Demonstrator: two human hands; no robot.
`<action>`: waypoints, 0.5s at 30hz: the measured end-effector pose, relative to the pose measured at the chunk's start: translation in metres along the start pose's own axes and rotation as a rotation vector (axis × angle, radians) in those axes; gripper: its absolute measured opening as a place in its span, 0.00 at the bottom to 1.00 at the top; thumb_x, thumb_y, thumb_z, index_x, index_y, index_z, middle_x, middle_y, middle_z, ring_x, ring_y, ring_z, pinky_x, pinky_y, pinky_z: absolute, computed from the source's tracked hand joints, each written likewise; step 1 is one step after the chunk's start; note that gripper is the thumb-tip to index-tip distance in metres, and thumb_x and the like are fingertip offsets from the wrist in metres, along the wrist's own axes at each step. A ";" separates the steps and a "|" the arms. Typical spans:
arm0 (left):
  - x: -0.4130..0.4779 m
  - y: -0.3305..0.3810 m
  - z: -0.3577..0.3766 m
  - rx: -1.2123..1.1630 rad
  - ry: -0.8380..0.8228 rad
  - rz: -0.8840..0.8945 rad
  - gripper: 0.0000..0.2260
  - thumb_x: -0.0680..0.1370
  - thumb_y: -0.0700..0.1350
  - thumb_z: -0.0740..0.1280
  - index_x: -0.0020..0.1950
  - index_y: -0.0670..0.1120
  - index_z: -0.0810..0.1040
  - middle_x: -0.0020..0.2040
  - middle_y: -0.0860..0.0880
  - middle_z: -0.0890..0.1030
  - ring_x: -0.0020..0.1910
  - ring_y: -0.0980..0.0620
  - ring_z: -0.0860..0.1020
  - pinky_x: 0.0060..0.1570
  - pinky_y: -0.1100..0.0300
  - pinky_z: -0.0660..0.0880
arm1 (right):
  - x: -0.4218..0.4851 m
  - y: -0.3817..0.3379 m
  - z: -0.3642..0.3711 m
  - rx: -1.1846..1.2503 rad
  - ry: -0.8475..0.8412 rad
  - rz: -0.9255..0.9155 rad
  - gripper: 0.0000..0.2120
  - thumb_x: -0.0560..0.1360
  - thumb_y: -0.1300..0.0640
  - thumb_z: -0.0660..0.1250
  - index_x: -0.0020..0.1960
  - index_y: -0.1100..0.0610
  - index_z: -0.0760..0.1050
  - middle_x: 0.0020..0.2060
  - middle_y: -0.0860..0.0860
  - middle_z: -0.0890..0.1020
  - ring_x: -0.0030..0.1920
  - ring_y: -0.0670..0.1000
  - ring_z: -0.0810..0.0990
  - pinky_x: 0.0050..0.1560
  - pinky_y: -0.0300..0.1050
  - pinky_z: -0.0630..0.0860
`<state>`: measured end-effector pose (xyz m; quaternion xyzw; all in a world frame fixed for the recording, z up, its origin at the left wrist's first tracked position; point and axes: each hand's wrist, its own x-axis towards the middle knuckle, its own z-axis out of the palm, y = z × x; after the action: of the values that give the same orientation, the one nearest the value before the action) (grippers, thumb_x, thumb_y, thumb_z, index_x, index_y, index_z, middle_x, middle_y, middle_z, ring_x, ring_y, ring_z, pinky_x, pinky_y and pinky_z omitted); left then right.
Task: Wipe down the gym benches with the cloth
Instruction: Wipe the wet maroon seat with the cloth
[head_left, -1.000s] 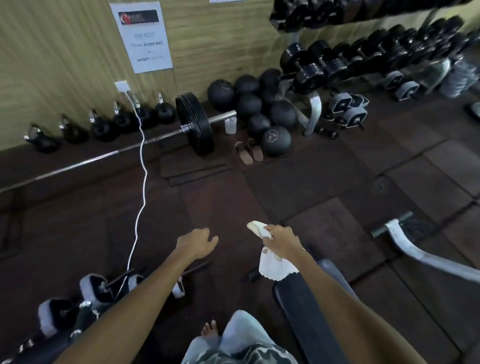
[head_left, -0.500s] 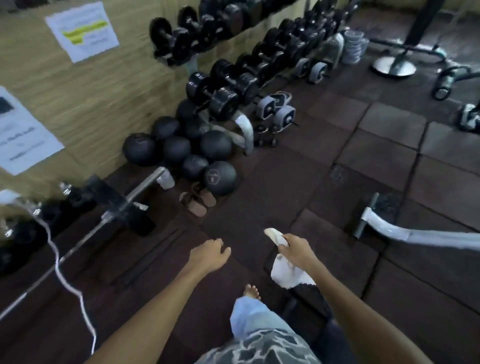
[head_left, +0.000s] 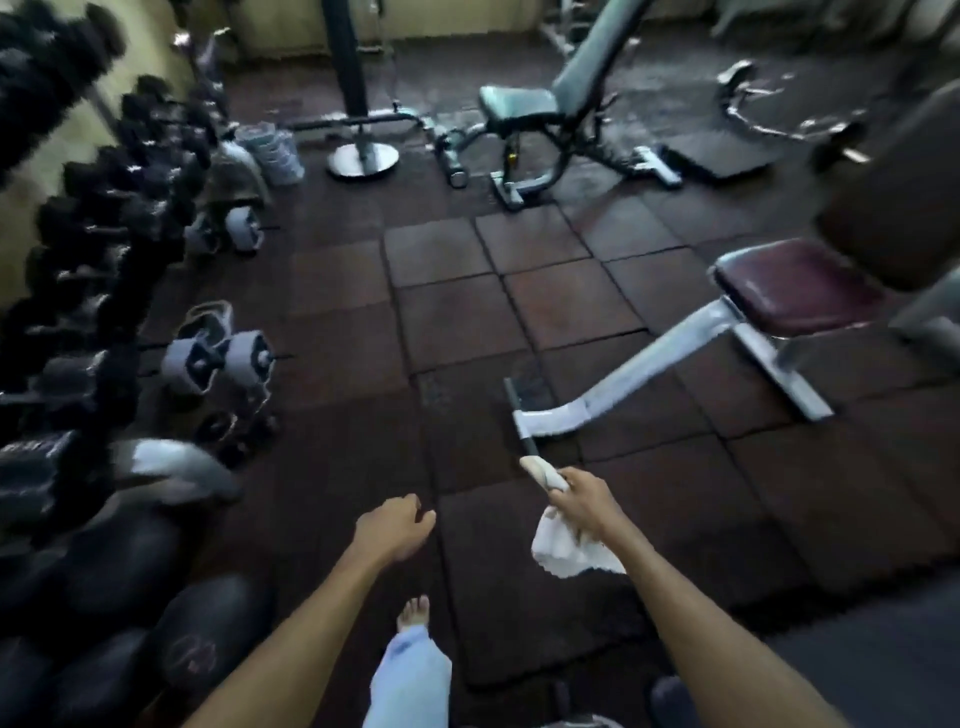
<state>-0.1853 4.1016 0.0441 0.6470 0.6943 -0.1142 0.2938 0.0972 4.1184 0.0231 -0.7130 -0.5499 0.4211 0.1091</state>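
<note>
My right hand (head_left: 584, 501) grips a white cloth (head_left: 561, 545); one end sticks up past my fingers and the rest hangs below my wrist. My left hand (head_left: 395, 527) is held out beside it, fingers loosely curled, holding nothing. A bench with a dark maroon seat (head_left: 795, 291) and white frame stands ahead to the right, its foot bar just beyond the cloth. A second bench with a grey-green seat (head_left: 519, 101) and raised backrest stands farther off near the back. Neither hand touches a bench.
A rack of black dumbbells (head_left: 104, 208) runs along the left wall, with dark medicine balls (head_left: 197, 639) at bottom left and loose grey dumbbells (head_left: 218, 358) on the floor. A pole on a round base (head_left: 361, 158) stands at the back. My bare foot (head_left: 413, 610) steps onto rubber floor tiles.
My view has swung right, away from the barbell and wall signs, bringing the two benches into sight. Both hands keep their pose, the cloth still in my right hand.
</note>
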 end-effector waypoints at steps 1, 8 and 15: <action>0.023 0.007 -0.014 0.034 -0.012 0.052 0.18 0.80 0.59 0.55 0.59 0.48 0.74 0.60 0.48 0.78 0.58 0.47 0.77 0.48 0.55 0.69 | 0.003 0.001 -0.010 0.043 0.067 0.058 0.11 0.70 0.50 0.64 0.49 0.50 0.79 0.41 0.48 0.84 0.44 0.51 0.82 0.48 0.51 0.79; 0.131 0.076 -0.069 0.172 -0.116 0.365 0.18 0.80 0.59 0.56 0.60 0.48 0.74 0.60 0.47 0.78 0.59 0.45 0.77 0.54 0.54 0.73 | -0.013 0.017 -0.065 0.245 0.399 0.371 0.08 0.71 0.49 0.64 0.48 0.48 0.78 0.41 0.48 0.83 0.43 0.52 0.81 0.45 0.51 0.77; 0.193 0.189 -0.070 0.301 -0.282 0.614 0.17 0.80 0.57 0.56 0.55 0.46 0.75 0.54 0.47 0.79 0.57 0.45 0.77 0.52 0.54 0.72 | -0.020 0.048 -0.093 0.416 0.610 0.570 0.08 0.73 0.54 0.64 0.51 0.51 0.80 0.39 0.50 0.84 0.35 0.52 0.82 0.37 0.47 0.77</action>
<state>-0.0190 4.3261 0.0350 0.8391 0.3959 -0.2094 0.3087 0.1972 4.1112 0.0609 -0.8898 -0.1789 0.3069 0.2866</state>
